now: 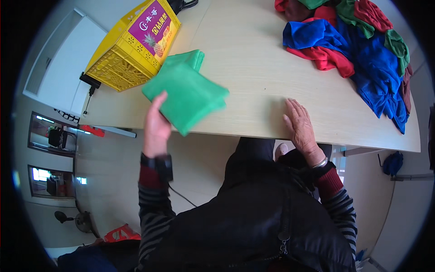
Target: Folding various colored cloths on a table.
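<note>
My left hand [157, 127] grips a folded green cloth [188, 95] by its near left edge, thumb on top; the cloth is a little blurred. Just beyond it, another green cloth [195, 58] lies on the table, partly covered by the held one. My right hand [299, 124] rests palm down at the table's near edge, fingers stretched out and holding nothing. To the far right of that hand lies a loose heap of blue, red, green and brown cloths [369, 59].
A yellow plastic crate [122, 61] with a purple label stands at the far left of the pale wooden table [244, 68]. Something black [183, 4] lies behind it. A small black device with a cable [90, 80] sits at the table's left edge.
</note>
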The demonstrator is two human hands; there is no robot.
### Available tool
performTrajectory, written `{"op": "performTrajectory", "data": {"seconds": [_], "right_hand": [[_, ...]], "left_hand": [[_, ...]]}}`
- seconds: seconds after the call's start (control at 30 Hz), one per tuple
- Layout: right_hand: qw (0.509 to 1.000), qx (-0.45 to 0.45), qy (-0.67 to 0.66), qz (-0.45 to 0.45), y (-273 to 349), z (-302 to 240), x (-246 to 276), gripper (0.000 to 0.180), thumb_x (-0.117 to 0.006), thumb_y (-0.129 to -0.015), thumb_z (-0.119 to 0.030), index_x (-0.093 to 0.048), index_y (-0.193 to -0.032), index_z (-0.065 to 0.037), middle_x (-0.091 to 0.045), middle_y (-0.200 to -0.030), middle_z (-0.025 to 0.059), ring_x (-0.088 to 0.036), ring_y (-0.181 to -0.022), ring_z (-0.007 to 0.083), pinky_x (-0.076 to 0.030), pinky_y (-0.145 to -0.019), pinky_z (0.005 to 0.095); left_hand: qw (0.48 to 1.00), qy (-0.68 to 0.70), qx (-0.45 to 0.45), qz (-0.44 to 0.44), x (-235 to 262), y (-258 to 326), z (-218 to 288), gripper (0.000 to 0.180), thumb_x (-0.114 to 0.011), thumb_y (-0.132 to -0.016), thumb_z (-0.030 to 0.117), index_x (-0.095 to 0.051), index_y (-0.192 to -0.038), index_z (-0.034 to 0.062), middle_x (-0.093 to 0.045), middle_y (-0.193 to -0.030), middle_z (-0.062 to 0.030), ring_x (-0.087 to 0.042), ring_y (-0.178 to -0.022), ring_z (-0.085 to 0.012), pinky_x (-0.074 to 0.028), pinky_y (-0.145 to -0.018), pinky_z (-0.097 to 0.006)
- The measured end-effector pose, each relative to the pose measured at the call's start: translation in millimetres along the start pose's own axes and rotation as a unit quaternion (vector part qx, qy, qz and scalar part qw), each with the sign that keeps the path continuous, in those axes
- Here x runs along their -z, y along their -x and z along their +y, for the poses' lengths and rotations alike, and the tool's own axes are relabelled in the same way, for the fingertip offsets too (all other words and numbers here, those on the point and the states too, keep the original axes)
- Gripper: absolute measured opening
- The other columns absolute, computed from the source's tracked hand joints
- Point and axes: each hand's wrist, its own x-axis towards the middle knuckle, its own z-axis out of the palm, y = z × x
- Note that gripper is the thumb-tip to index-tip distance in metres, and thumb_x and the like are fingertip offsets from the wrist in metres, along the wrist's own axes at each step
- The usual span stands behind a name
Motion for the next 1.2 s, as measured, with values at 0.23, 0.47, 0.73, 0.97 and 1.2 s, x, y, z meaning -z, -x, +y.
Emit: {"op": "performTrajectory", "data": {"seconds": [0.23,0.47,0.73,0.97,1.2], "right_hand": [[0.998,-0.022,0.063,-0.011,4,-1,2,0.051,-0.053,-0.1,-0.026,-0.046,-0.144,-0.001,-0.048,-0.148,0.0168,-0.038,-0.143,0.034,-0.026,-0.12,0.0472],[0.997,-0.016,0.075,-0.029,3,-5,-3,0.048,-0.053,-0.1,-0.026,-0.05,-0.141,-0.001,-0.048,-0.148,0.0158,-0.038,-0.143,0.0334,-0.026,-0.12,0.0471],[0.999,0.019,0.044,0.019,-6,5,0,0.042,-0.055,-0.099,-0.023,-0.056,-0.136,-0.001,-0.053,-0.143,0.0165,-0.042,-0.139,0.0343,-0.032,-0.116,0.0471],[0.986,-0.131,-0.078,0.063,-70,117,82,0.025,-0.062,-0.091,-0.029,-0.074,-0.1,-0.01,-0.071,-0.09,0.0184,-0.07,-0.083,0.0377,-0.056,-0.076,0.0431],[0.951,-0.232,0.114,0.168,-158,193,133,0.028,-0.067,-0.087,-0.032,-0.073,-0.106,-0.011,-0.073,-0.101,0.0151,-0.071,-0.093,0.0331,-0.056,-0.081,0.0434]], "left_hand": [[0.988,0.078,-0.114,-0.065,15,-154,31,0.036,-0.066,-0.097,0.021,-0.057,-0.129,0.0063,-0.065,-0.124,-0.0089,-0.062,-0.115,-0.0252,-0.053,-0.096,-0.042],[0.994,0.101,0.003,0.037,65,-212,-14,0.033,-0.064,-0.098,0.02,-0.058,-0.128,0.0085,-0.064,-0.126,-0.0099,-0.06,-0.119,-0.0273,-0.05,-0.102,-0.045],[0.996,-0.054,-0.002,-0.07,154,-229,31,0.048,-0.059,-0.1,0.019,-0.043,-0.137,-0.0066,-0.057,-0.132,-0.023,-0.055,-0.125,-0.0293,-0.048,-0.107,-0.042],[0.963,-0.12,-0.164,0.179,72,-153,-24,0.035,-0.063,-0.097,0.02,-0.054,-0.126,0.0015,-0.057,-0.128,-0.0128,-0.056,-0.118,-0.0218,-0.05,-0.095,-0.038],[0.951,-0.179,-0.251,0.0,-6,-58,-67,0.013,-0.059,-0.099,0.014,-0.062,-0.107,0.0039,-0.065,-0.095,-0.005,-0.061,-0.085,-0.0134,-0.049,-0.079,-0.027]]}}
